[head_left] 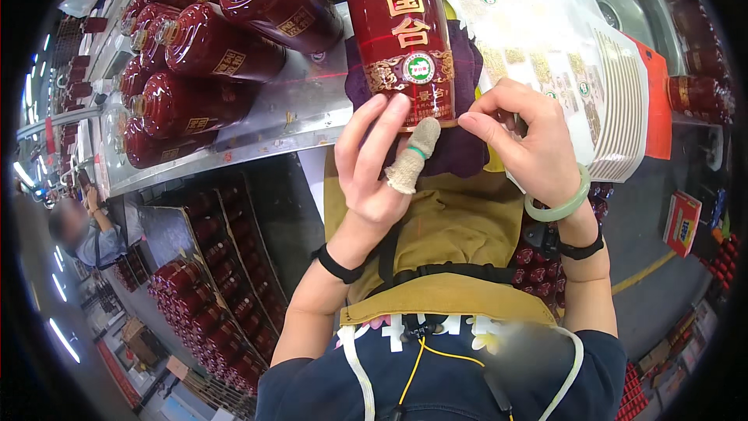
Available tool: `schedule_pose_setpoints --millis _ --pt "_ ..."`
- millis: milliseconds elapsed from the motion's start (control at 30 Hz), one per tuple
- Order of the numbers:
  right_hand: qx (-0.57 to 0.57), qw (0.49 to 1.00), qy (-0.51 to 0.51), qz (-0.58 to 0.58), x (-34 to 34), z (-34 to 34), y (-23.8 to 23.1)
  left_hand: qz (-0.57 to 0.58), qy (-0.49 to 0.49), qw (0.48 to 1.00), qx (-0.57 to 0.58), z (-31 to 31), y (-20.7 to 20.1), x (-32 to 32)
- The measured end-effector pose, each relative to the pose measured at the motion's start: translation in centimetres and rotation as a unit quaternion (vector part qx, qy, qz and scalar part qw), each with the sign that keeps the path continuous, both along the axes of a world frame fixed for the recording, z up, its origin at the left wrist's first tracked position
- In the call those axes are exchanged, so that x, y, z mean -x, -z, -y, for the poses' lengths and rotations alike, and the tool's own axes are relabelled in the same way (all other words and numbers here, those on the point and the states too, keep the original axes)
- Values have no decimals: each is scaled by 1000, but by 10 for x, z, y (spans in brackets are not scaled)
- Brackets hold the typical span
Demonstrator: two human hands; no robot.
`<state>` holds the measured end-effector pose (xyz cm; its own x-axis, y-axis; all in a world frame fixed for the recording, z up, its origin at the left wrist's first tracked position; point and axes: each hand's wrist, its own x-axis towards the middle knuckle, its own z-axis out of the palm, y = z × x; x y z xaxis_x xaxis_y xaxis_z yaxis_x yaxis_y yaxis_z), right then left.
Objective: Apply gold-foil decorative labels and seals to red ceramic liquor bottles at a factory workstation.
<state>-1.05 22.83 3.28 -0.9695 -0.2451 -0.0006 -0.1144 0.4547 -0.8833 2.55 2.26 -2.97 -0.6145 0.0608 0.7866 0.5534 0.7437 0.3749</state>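
Observation:
A dark red glass bottle (400, 23) with gold lettering and a round green-and-white sticker (418, 68) lies in front of me on a dark purple cloth (466, 150), its base toward me. My left hand (375, 168) holds the base end, two fingertips on the glass and the thumb at the bottom edge. A beige cloth finger cover with a green band (414, 156) sits on that thumb. Beside the base, my right hand (526, 129) is closed in a pinch; whatever lies between its fingertips is too small to make out. A pale green bangle (562, 196) circles the right wrist.
Several more red bottles (222, 51) stand on the metal table (300, 97) to the left. Sheets of gold labels and round stickers (549, 70) lie at the right, over an orange-red sheet (656, 101). Bottles fill racks (210, 296) at lower left. Another person (97, 230) is far left.

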Motion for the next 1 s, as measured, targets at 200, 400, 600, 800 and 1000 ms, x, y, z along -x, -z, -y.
schedule_pose_setpoints --millis 200,400,600,800,1000 --pt "32 999 -7 1 0 1 -3 14 6 998 -67 8 2 3" --pt "27 1000 -13 -5 0 2 0 27 -4 998 -51 10 11 -4" --pt "17 1000 3 17 0 -1 2 11 -16 1000 4 10 7 -7" --pt "12 1000 0 14 1 -2 3 39 -27 999 9 5 8 -11" --pt "16 1000 6 12 2 1 6 11 -32 997 73 2 1 -7"
